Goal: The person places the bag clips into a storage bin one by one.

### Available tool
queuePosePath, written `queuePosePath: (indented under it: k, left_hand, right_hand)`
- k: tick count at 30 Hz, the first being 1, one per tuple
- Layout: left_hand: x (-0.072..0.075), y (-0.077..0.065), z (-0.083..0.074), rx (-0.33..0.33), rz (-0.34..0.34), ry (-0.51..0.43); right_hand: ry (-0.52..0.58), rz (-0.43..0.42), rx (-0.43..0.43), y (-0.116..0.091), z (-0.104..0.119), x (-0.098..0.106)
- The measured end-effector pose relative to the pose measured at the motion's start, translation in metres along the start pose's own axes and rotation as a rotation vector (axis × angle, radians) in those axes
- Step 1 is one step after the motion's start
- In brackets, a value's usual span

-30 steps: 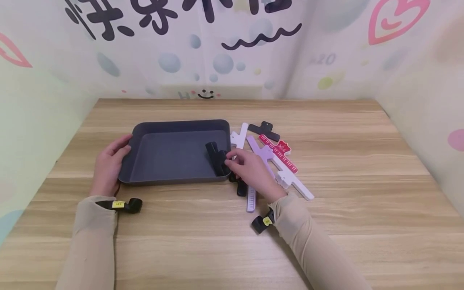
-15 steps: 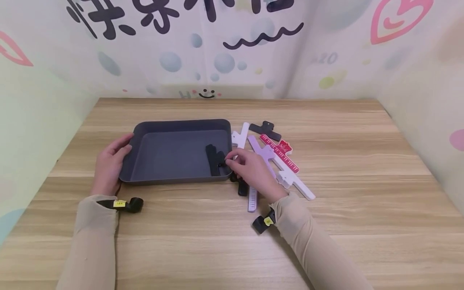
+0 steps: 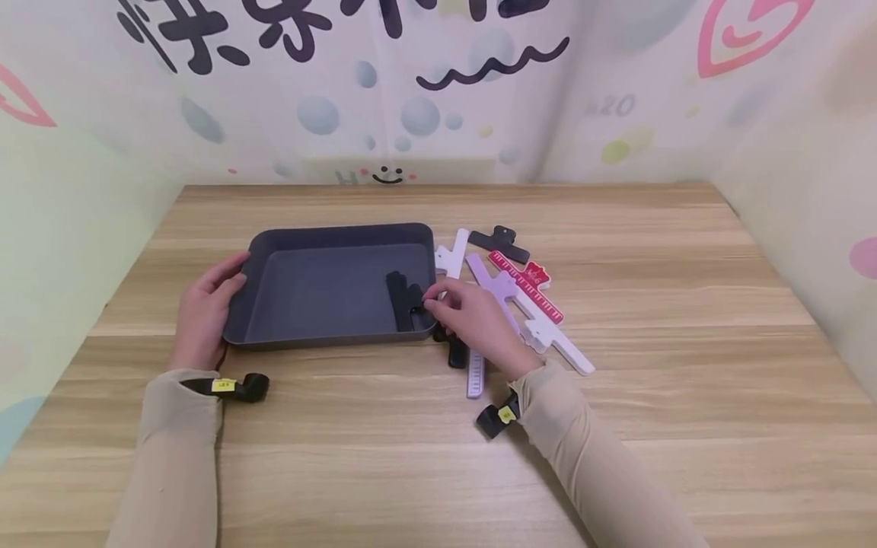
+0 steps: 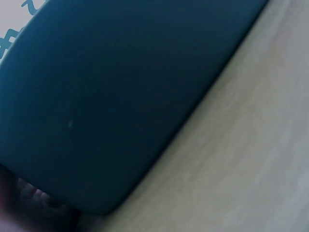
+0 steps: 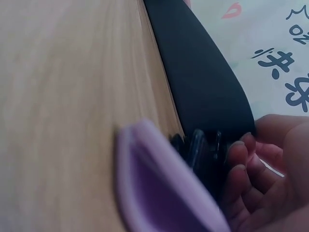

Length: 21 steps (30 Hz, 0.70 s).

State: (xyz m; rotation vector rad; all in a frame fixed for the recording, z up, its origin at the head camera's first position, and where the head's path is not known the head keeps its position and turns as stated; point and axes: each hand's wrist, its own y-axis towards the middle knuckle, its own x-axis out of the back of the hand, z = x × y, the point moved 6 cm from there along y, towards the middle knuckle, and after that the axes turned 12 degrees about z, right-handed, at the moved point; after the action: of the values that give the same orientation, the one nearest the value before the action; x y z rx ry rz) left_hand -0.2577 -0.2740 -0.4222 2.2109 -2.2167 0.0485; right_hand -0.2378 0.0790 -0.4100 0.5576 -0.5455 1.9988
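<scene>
A dark grey rectangular tray [image 3: 322, 293] lies on the wooden table. My left hand [image 3: 202, 316] grips its left wall, thumb at the rim. Inside the tray, against the right end, a black bulldog clip [image 3: 399, 303] lies flat. Thumb and forefinger of my right hand [image 3: 474, 320] pinch its handle, over the tray's right rim. Below that hand, beside the tray, are another black clip [image 3: 457, 353] and a lilac clip with ruler marks [image 3: 476, 377], both partly hidden. In the left wrist view the tray's outer wall [image 4: 130, 96] covers most of the picture.
Right of the tray lie a white clip [image 3: 455, 255], a black clip [image 3: 502, 242], a red clip with white marks [image 3: 527, 285], a lilac clip [image 3: 495, 285] and another white clip [image 3: 558, 344]. A printed cloth wall [image 3: 411, 122] stands behind the table.
The black clip in the tray has turned from tilted to flat under my right fingers. My left hand and the tray have stayed in place.
</scene>
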Motion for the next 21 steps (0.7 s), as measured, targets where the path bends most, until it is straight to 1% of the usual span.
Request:
queuePosePath:
  k: [3,5,8,10,11,13,16,21]
  left_hand:
    - [0.001,0.000,0.001,0.006,0.000,0.013]
    - [0.001,0.000,0.001,0.005,0.002,0.010]
    - [0.001,0.001,0.001,0.000,0.002,0.001]
    - [0.000,0.001,0.001,-0.003,0.004,-0.008]
    - [0.001,0.001,0.001,-0.001,0.004,-0.006]
    - [0.001,0.002,0.001,-0.001,0.003,-0.006]
    - [0.001,0.002,0.001,0.001,0.007,-0.003]
    - [0.000,0.002,0.001,-0.006,0.004,0.001]
  right_hand:
    - [0.042,0.046,0.013,-0.002,-0.001,0.001]
    - [0.086,0.077,0.011,-0.006,0.004,0.005]
    - [0.109,0.102,0.022,-0.009,0.006,0.015]
    - [0.110,0.103,0.017,-0.011,0.007,0.023]
    - [0.099,0.101,0.016,-0.010,0.003,0.027]
    - [0.098,0.090,0.013,-0.012,0.002,0.035]
    - [0.097,0.066,-0.022,-0.015,-0.004,0.047]
    - [0.076,0.030,-0.016,-0.017,-0.012,0.059]
